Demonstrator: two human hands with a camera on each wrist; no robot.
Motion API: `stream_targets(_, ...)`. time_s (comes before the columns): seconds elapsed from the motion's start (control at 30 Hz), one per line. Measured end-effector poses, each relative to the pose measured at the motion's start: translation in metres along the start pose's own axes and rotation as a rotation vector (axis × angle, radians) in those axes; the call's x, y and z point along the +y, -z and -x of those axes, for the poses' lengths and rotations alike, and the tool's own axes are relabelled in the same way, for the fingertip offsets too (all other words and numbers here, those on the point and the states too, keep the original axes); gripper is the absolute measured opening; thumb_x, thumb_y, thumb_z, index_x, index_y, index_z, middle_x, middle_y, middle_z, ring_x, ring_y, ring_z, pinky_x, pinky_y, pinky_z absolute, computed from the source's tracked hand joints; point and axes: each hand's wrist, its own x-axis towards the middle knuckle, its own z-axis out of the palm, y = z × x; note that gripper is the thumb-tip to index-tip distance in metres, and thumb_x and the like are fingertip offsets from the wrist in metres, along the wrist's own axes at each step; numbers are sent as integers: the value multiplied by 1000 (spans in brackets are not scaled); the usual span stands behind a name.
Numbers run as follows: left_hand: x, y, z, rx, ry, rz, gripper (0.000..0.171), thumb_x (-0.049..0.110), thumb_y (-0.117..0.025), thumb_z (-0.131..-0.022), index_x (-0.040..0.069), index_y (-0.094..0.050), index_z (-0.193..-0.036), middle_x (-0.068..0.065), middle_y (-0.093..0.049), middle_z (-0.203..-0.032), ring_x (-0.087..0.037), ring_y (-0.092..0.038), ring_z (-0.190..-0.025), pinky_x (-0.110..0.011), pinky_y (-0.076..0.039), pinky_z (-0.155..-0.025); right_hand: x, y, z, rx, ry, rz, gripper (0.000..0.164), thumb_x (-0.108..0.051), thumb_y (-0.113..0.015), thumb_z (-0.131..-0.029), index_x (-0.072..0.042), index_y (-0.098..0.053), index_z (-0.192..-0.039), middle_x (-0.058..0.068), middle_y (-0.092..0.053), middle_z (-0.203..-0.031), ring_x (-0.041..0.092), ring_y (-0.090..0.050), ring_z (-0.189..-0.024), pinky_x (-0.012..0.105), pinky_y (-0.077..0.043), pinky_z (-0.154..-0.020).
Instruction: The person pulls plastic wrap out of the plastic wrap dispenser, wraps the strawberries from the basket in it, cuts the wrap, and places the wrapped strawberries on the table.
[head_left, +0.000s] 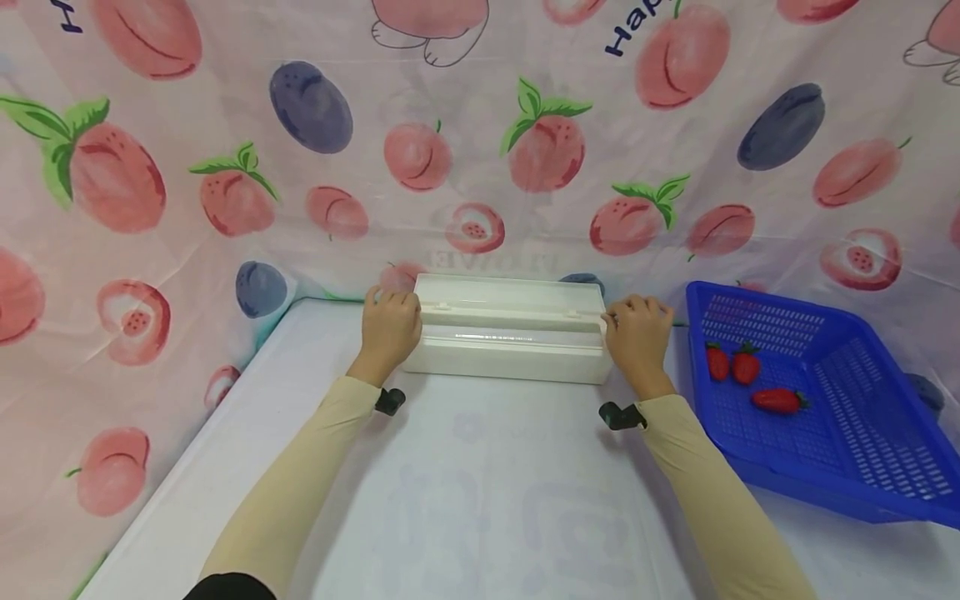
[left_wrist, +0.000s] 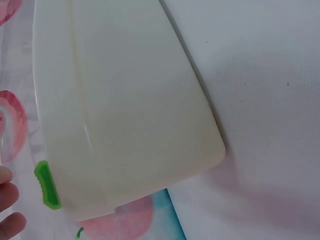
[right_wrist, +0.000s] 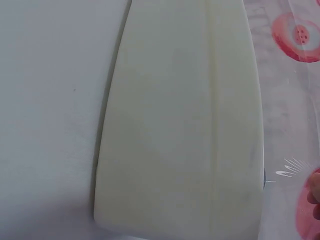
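we see a white box [head_left: 510, 367] at the far edge of the desk [head_left: 487, 483], about midway along it, its length running parallel to that edge. its lid [head_left: 510, 292] is tilted up at the back, and a shiny roll [head_left: 495, 337] shows in the opening. our left hand [head_left: 390, 329] holds the left end of the lid with its fingers [head_left: 408, 302] curled in, and our right hand [head_left: 639, 340] pinches the right end. the wrist views catch only a few fingertips at the border, so we cannot tell from them how tight the hold is. at one end of the box, the left wrist view shows a small green piece [left_wrist: 47, 185].

towards the far right corner of the desk stands a blue basket [head_left: 802, 490], its left wall just beside our right hand and right sleeve [head_left: 712, 492], so it closes in that side. three red strawberries [head_left: 780, 401] lie in it, two near its left wall and one nearer to us. a fruit-printed cloth [head_left: 187, 350] hangs behind the far edge, close behind the lid, and runs down past the left edge. below each hand a black mount [head_left: 390, 402] juts inward over the desk.
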Motion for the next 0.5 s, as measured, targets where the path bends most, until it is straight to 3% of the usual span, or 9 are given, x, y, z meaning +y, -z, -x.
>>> stream_targets(0.5,-3,9,-2,87,5,21,7,9,-60,-84,4,-63,-81,-11,-68,-78,-29,-63,-82,-50,-41,-97,-2,3,-5,143,-13,-47,14,-12,-69,-83,1,-68,-80,20,-63,-90,39,-55,-91,59,-36,-90)
